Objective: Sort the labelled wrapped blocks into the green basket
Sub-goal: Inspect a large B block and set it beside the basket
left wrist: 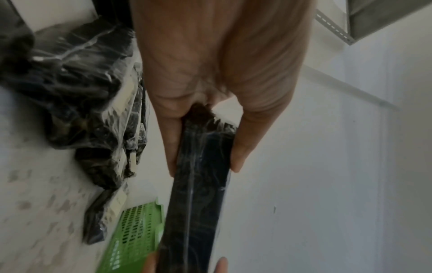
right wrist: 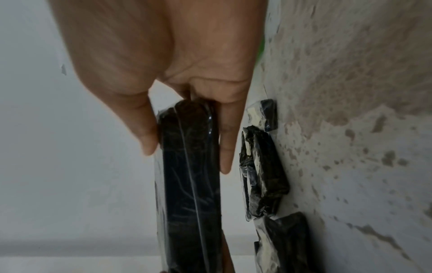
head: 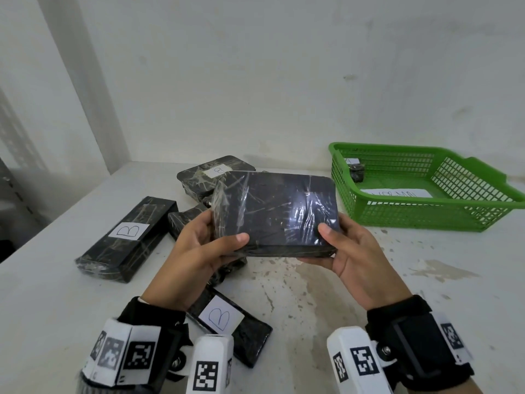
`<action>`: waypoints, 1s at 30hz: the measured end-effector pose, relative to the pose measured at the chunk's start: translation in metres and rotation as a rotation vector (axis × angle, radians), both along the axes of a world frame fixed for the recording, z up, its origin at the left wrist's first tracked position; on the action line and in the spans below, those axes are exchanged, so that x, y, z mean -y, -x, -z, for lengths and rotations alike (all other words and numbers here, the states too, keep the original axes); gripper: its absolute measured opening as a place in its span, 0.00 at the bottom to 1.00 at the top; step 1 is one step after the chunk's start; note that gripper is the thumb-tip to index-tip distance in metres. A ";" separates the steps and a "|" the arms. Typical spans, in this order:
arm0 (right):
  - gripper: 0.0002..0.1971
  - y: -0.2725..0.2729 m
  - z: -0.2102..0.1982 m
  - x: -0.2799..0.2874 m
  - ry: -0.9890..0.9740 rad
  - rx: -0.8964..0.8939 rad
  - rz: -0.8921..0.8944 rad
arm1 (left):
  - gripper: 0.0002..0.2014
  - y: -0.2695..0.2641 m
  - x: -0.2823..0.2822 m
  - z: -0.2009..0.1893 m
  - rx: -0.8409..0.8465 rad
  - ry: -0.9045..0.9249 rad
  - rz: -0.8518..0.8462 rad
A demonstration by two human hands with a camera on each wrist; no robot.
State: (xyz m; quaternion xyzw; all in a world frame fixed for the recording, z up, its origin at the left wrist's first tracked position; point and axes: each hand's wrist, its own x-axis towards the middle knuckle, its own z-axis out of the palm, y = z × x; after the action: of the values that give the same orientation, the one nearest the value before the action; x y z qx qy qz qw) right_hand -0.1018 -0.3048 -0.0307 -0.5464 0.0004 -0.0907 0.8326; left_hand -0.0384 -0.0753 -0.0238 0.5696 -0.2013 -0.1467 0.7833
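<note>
Holding steady above the table (head: 369, 280), both hands have the flat plastic-wrapped black block (head: 277, 213) lifted clear. The left hand (head: 199, 251) pinches its near left corner, thumb on top and fingers beneath; the right hand (head: 355, 257) does the same at the near right corner. No label shows on the block's upper face. From the left wrist, thumb and fingers clamp the block's thin edge (left wrist: 198, 175). Off to the right sits the green basket (head: 420, 211), a small black item (head: 356, 170) and a white paper inside it. Behind and left of the hands lie more wrapped blocks, three showing B labels, one long block (head: 127, 240) farthest left.
</note>
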 end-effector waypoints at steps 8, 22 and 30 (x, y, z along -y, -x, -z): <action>0.32 0.002 -0.001 -0.002 0.056 0.076 0.009 | 0.39 0.000 0.000 0.000 -0.040 0.011 -0.007; 0.29 0.003 -0.005 -0.001 0.084 0.078 0.042 | 0.36 0.003 0.003 -0.005 -0.037 -0.003 0.008; 0.27 0.001 -0.003 0.000 0.097 0.028 0.046 | 0.20 0.003 0.007 -0.005 -0.057 0.027 -0.113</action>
State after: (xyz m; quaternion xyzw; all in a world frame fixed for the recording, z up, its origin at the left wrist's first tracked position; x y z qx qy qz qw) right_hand -0.1033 -0.3045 -0.0275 -0.5848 -0.0029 -0.1174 0.8026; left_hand -0.0416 -0.0820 -0.0188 0.5649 -0.1484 -0.1155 0.8034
